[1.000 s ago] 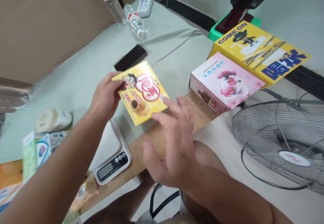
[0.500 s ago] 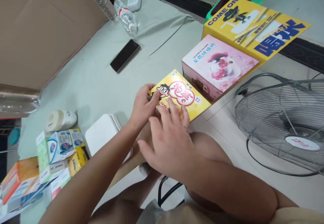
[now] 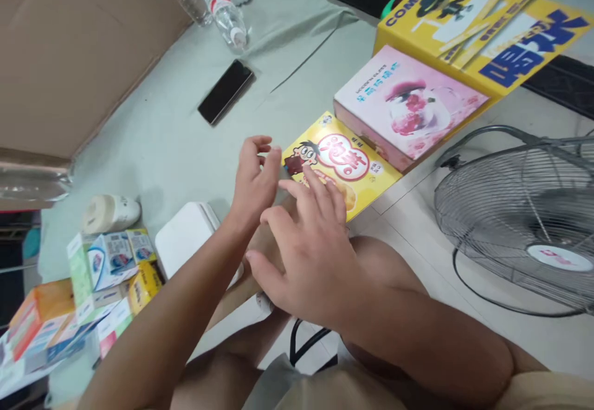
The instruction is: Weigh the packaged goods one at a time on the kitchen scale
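Observation:
A flat yellow snack box (image 3: pixel 343 158) with a cartoon face and red lettering lies at the near edge of the cloth-covered table. My right hand (image 3: pixel 310 243) is over its near side, fingers spread and palm down. Its fingertips overlap the box; whether they touch it I cannot tell. Just left of the box is my left hand (image 3: pixel 255 178), with loosely bent fingers, thumb apart and nothing in its grasp. Against the far side of the yellow box stands a pink box (image 3: pixel 408 104) with a glass cup picture. A larger yellow box (image 3: pixel 477 33) is behind that.
A black phone (image 3: pixel 226 91) lies mid-table, with a plastic bottle (image 3: pixel 225 14) beyond it. At the left are a white square container (image 3: pixel 183 237), a cream bottle (image 3: pixel 111 213) and several small packs (image 3: pixel 114 260). A fan (image 3: pixel 515 212) stands on the floor at the right.
My left hand has let go of the yellow snack box's left edge and moved slightly left and up. My right hand stays over the box. The view has shifted a little.

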The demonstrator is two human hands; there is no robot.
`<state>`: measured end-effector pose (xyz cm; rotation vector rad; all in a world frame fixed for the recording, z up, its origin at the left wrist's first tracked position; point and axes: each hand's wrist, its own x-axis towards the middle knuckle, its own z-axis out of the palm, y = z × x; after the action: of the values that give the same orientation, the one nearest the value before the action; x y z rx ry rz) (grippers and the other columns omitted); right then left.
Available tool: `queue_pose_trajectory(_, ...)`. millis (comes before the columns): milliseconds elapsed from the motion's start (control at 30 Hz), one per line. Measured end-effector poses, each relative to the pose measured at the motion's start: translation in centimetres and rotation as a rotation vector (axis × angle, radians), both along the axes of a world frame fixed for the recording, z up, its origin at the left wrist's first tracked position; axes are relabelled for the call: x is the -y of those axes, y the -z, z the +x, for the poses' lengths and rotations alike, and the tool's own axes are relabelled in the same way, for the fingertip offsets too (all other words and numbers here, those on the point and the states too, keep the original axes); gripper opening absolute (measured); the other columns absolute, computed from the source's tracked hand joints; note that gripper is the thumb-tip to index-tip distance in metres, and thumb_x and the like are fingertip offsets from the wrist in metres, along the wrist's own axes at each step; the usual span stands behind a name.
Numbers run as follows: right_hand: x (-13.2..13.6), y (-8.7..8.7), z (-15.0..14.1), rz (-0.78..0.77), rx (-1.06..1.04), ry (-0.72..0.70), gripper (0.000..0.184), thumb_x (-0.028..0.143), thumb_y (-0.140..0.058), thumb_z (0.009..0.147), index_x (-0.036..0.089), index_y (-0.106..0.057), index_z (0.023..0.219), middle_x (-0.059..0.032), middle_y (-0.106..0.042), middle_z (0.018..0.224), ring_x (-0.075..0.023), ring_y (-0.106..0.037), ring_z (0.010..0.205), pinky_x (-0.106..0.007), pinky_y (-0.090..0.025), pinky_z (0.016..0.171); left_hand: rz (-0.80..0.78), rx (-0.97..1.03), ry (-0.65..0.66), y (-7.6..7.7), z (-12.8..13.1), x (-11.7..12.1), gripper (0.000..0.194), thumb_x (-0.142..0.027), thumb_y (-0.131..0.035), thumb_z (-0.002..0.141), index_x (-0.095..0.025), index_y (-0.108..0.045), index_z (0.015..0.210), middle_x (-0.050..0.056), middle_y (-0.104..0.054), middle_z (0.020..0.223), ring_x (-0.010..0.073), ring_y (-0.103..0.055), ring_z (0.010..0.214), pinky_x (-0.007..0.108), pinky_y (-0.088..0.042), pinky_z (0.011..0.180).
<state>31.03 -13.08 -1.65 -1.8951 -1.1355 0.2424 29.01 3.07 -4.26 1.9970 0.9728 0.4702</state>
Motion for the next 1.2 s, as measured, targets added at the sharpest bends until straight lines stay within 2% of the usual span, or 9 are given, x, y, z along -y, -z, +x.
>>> queue_pose_trajectory(67, 0.1, 0.0, 0.0, 0.128, -0.032, -0.095, 0.016, 0.031, -0.057, 0.095, 0.018, -0.065, 0.09, -0.0121, -0.075, 0.107, -0.0287, -0.07, 0.107, -0.044, -0.052, 0.093, 0.023, 0.118, -0.008, -1.3, -2.8, -0.1, 0.011, -0.033, -0.059, 0.098, -0.023, -0.062, 0.1, 0.003, -0.062, 0.096, 0.0161, -0.058, 0.084, 0.031, -0.048, 0.078)
queue_pose_trajectory(167, 0.1, -0.2, -0.4, 0.231, -0.128, -0.309, 0.016, 0.017, -0.053, 0.089, 0.022, -0.05, 0.074, 0.0026, -0.059, 0.066, -0.0124, -0.055, 0.063, -0.027, -0.043, 0.064, 0.077, 0.191, 0.098, -3.5, -9.4, 0.8, 0.022, -0.036, -0.059, 0.1, -0.022, -0.062, 0.083, 0.001, -0.057, 0.074, 0.0151, -0.052, 0.069, 0.03, -0.043, 0.066)
queue_pose_trajectory(267, -0.1, -0.5, -1.6, 0.239, -0.179, -0.491, 0.02, 0.008, -0.051, 0.08, 0.022, -0.042, 0.069, 0.0067, -0.05, 0.058, -0.0081, -0.044, 0.054, -0.022, -0.035, 0.055, 0.165, 0.132, 0.149, -4.9, -17.1, 2.5, 0.034, -0.044, -0.058, 0.102, -0.022, -0.06, 0.075, 0.0, -0.056, 0.065, 0.0143, -0.051, 0.061, 0.03, -0.04, 0.057)
queue_pose_trajectory(400, -0.8, -0.9, -4.3, 0.151, -0.083, -0.59, 0.018, 0.007, -0.05, 0.075, 0.023, -0.045, 0.069, 0.0084, -0.05, 0.056, -0.006, -0.041, 0.048, -0.018, -0.034, 0.048, 0.245, 0.072, 0.008, -5.0, -25.9, 4.1, 0.044, -0.051, -0.056, 0.101, -0.021, -0.058, 0.07, 0.0, -0.056, 0.059, 0.0137, -0.051, 0.055, 0.029, -0.039, 0.051)
queue_pose_trajectory(533, -2.5, -0.7, -8.4, 0.11, 0.047, -0.635, 0.015, 0.008, -0.05, 0.074, 0.023, -0.049, 0.069, 0.0085, -0.054, 0.054, -0.0061, -0.048, 0.047, -0.018, -0.037, 0.048, 0.336, 0.176, -0.141, -5.5, -31.5, 4.1, 0.045, -0.055, -0.059, 0.1, -0.022, -0.059, 0.069, 0.0, -0.056, 0.059, 0.0144, -0.053, 0.055, 0.032, -0.042, 0.053)
queue_pose_trajectory(733, -5.3, 0.2, -16.0, 0.036, 0.14, -0.755, 0.013, 0.014, -0.055, 0.076, 0.023, -0.052, 0.067, 0.0076, -0.058, 0.052, -0.0076, -0.051, 0.045, -0.021, -0.037, 0.048, 0.64, 0.627, -0.523, -7.5, -38.5, 2.4, 0.03, -0.042, -0.069, 0.092, -0.024, -0.065, 0.068, -0.001, -0.054, 0.06, 0.0132, -0.051, 0.057, 0.034, -0.037, 0.056)
queue_pose_trajectory(867, -6.2, 0.7, -20.5, 0.075, 0.194, -0.793, 0.02, 0.017, -0.057, 0.079, 0.023, -0.049, 0.062, 0.0067, -0.054, 0.048, -0.0082, -0.047, 0.044, -0.022, -0.035, 0.049, 0.5, 0.65, -0.896, -6.1, -44.4, 1.3, 0.02, -0.021, -0.062, 0.082, -0.023, -0.064, 0.062, -0.001, -0.05, 0.058, 0.0113, -0.049, 0.059, 0.032, -0.034, 0.058)
queue_pose_trajectory(967, -6.9, 1.1, -23.4, 0.128, 0.194, -0.85, 0.028, 0.017, -0.059, 0.084, 0.022, -0.048, 0.059, 0.006, -0.054, 0.047, -0.0078, -0.048, 0.044, -0.022, -0.035, 0.049, 0.353, 0.568, -1.124, -4.4, -47.4, 0.6, 0.023, -0.016, -0.061, 0.082, -0.022, -0.057, 0.06, -0.002, -0.049, 0.06, 0.0114, -0.047, 0.059, 0.031, -0.035, 0.059)
queue_pose_trajectory(1200, -8.7, 1.0, -28.4, 0.15, 0.224, -0.971, 0.037, 0.02, -0.059, 0.096, 0.021, -0.054, 0.059, 0.0042, -0.06, 0.05, -0.0088, -0.054, 0.046, -0.024, -0.038, 0.051, -0.042, 0.453, -1.0, -2.3, -49.6, -1.4, 0.021, -0.028, -0.065, 0.09, -0.022, -0.062, 0.07, -0.001, -0.06, 0.071, 0.0134, -0.056, 0.067, 0.029, -0.05, 0.069)
